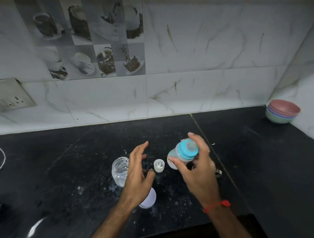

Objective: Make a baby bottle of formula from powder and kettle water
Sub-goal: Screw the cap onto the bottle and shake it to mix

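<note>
Head view: right hand [199, 170] grip wraps capped bottle [182, 153], tilted, likely shaking; left hand [138, 174] beside grip, relaxed, empty.

A stack of coloured bowls [282, 111] sits in the far right corner of the black counter [261, 159]. On the wall left of the bowls is a socket plate [10, 94], with a white cable [1, 160] below it.
</note>
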Action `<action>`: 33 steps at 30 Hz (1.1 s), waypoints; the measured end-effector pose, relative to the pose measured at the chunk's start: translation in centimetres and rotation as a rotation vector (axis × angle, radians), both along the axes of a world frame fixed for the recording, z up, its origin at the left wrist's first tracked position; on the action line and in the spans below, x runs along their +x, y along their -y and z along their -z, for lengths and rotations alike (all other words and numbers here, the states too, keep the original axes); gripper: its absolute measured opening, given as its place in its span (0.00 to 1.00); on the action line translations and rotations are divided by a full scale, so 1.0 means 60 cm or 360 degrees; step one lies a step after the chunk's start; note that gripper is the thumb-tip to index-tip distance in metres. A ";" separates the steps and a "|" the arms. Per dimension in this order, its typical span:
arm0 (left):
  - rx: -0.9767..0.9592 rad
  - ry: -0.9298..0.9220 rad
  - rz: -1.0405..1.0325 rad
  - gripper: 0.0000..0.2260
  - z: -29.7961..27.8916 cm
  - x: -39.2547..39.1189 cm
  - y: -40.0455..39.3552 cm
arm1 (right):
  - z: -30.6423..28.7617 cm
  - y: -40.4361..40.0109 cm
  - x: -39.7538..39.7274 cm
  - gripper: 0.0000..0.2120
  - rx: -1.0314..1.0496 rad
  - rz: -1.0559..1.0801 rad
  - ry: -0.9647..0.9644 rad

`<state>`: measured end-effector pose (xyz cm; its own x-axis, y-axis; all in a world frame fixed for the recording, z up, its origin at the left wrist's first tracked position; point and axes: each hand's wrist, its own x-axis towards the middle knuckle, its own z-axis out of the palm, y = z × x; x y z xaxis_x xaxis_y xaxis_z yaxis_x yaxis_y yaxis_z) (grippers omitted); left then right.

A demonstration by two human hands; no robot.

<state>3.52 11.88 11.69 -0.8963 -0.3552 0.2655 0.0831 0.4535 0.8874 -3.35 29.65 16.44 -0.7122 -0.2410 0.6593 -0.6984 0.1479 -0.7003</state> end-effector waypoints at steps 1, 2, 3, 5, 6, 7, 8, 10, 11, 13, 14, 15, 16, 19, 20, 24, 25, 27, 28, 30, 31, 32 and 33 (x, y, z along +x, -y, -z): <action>-0.0017 -0.0005 -0.0003 0.37 0.001 -0.001 0.000 | -0.007 0.000 0.000 0.41 -0.0159 0.0011 -0.0091; -0.0027 -0.0006 -0.0013 0.37 0.002 -0.003 0.000 | -0.014 -0.001 -0.001 0.42 -0.0309 0.0029 -0.0207; -0.0026 -0.0005 -0.0027 0.37 0.005 -0.005 -0.001 | -0.015 -0.001 -0.005 0.41 -0.0387 0.0051 -0.0292; -0.0004 0.0002 -0.0065 0.38 0.008 -0.007 -0.004 | -0.017 0.005 -0.011 0.37 -0.0297 0.0075 -0.0191; 0.0000 0.0004 -0.0080 0.38 0.009 -0.009 -0.007 | -0.010 0.008 -0.013 0.37 -0.0092 0.0062 -0.0048; -0.0001 0.0002 -0.0084 0.36 0.009 -0.010 -0.009 | 0.000 0.007 -0.013 0.37 0.0090 0.0041 0.0085; -0.0007 -0.0010 -0.0082 0.35 0.009 -0.008 -0.012 | 0.007 0.004 -0.010 0.38 0.0135 0.0052 0.0129; -0.0024 -0.0048 -0.0091 0.34 0.009 -0.008 -0.012 | 0.004 -0.002 -0.008 0.39 -0.0104 0.0114 -0.0008; -0.0034 -0.0045 -0.0101 0.34 0.011 -0.008 -0.012 | 0.004 -0.005 -0.009 0.39 -0.0238 0.0146 -0.0116; 0.0009 -0.0014 -0.0129 0.36 0.018 -0.009 -0.013 | 0.006 -0.005 -0.016 0.37 -0.0260 0.0183 -0.0143; 0.0036 0.0004 -0.0138 0.36 0.021 -0.008 -0.014 | 0.009 -0.003 -0.017 0.37 -0.0113 0.0154 -0.0032; 0.0043 0.0013 -0.0132 0.36 0.022 -0.008 -0.016 | 0.017 -0.003 -0.017 0.38 0.0073 0.0096 0.0120; 0.0032 0.0008 -0.0117 0.35 0.024 -0.006 -0.019 | 0.020 -0.006 -0.013 0.40 0.0153 0.0071 0.0210; -0.0004 -0.0041 -0.0103 0.35 0.027 -0.004 -0.019 | 0.007 -0.013 -0.009 0.40 -0.0220 0.0137 -0.0053; 0.0008 -0.0034 -0.0119 0.36 0.028 -0.006 -0.019 | 0.006 -0.013 -0.014 0.38 -0.0285 0.0170 -0.0160; 0.0063 -0.0033 -0.0128 0.34 0.023 -0.009 -0.030 | 0.022 -0.001 -0.018 0.39 0.0121 0.0014 0.0271; 0.0045 -0.0058 -0.0104 0.34 0.020 -0.009 -0.031 | 0.024 0.000 -0.014 0.41 0.0094 -0.0007 0.0287; 0.0005 -0.0109 -0.0075 0.34 0.019 -0.010 -0.027 | 0.022 -0.001 -0.012 0.40 -0.0152 0.0064 0.0041; 0.0013 -0.0107 -0.0084 0.34 0.019 -0.011 -0.024 | 0.023 -0.003 -0.016 0.39 -0.0219 0.0091 -0.0066; 0.0084 -0.0065 -0.0126 0.33 0.020 -0.014 -0.024 | 0.026 0.002 -0.024 0.36 -0.0087 0.0052 0.0058; 0.0110 -0.0051 -0.0134 0.32 0.020 -0.015 -0.025 | 0.032 0.005 -0.025 0.37 0.0085 0.0010 0.0232; 0.0127 -0.0061 -0.0134 0.30 0.020 -0.015 -0.026 | 0.040 0.005 -0.024 0.37 0.0175 -0.0010 0.0355; 0.0140 -0.0093 -0.0129 0.28 0.020 -0.015 -0.025 | 0.045 0.004 -0.023 0.37 0.0157 -0.0001 0.0389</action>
